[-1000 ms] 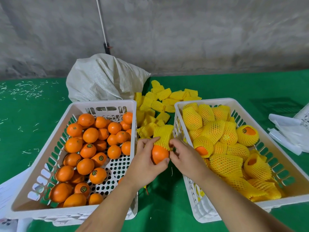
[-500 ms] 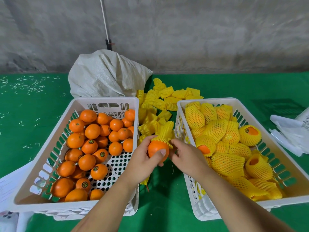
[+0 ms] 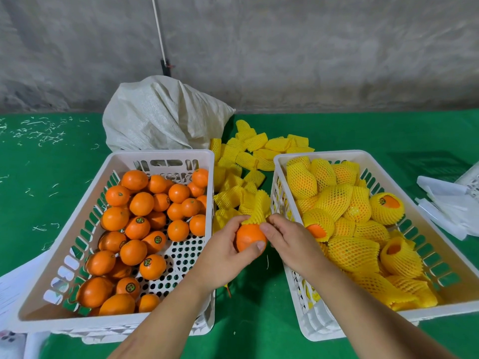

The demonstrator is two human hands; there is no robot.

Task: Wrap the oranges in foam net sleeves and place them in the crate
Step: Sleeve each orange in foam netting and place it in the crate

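while the left hand [image 3: 223, 251] cups a smooth round orange [image 3: 249, 238] between the two crates, thumb curled under the near side and fingers round the far side, the right hand [image 3: 290, 242] pinches the lower edge of a yellow foam net sleeve [image 3: 258, 208] at the top of the fruit. the sleeve is a soft diamond-mesh tube; it caps only the upper part of the orange and stands up flared above it. the left crate [image 3: 160, 156], white moulded plastic with slotted walls and a perforated floor, holds bare glossy oranges [image 3: 141, 203], several with small round green stickers. the right crate [image 3: 321, 154], same pattern, holds sleeved oranges [image 3: 334, 200], netted and lumpy, some with orange skin showing at the open end. loose flattened sleeves [image 3: 248, 156] lie heaped on the green cloth [image 3: 51, 167] between and behind the crates. a crumpled white woven sack [image 3: 160, 115] sits behind the left crate, against a rough grey wall [image 3: 311, 47].
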